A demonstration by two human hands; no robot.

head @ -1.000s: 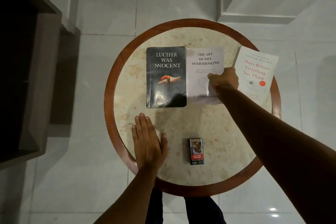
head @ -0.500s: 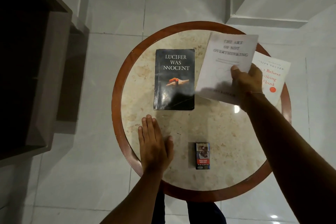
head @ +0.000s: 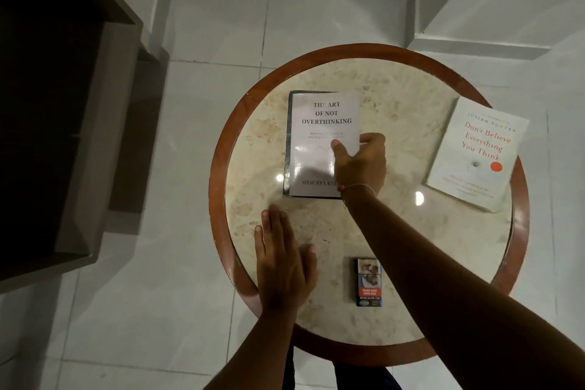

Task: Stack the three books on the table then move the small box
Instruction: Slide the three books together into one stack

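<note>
Table: round stone-topped table with a reddish-brown wooden rim (head: 221, 149), seen from above on a pale tiled floor.
White book: white paperback titled "The Art of Not Overthinking" (head: 319, 136), lying flat at about 11 o'clock from the table's centre, squarely on top of a dark-covered book (head: 287, 142) of which only a thin strip shows along the left and lower edges.
Right hand: right hand (head: 362, 165) is at the white book's right edge, thumb pressed on the cover and fingers curled at the side; it grips that edge, though the fingers under it are hidden.
Book against grip: the cover spreads toward 9 o'clock from the thumb.
Third book: white paperback with red lettering "Don't Believe Everything You Think" (head: 478, 152), at 2 o'clock, tilted, well apart from the pile.
Left hand: left hand (head: 283, 266) lies flat, fingers together, palm down on the tabletop at 7 o'clock, holding nothing.
Small box: small dark printed carton with a red band (head: 368, 282), at 6 o'clock, between the two forearms, untouched.
</note>
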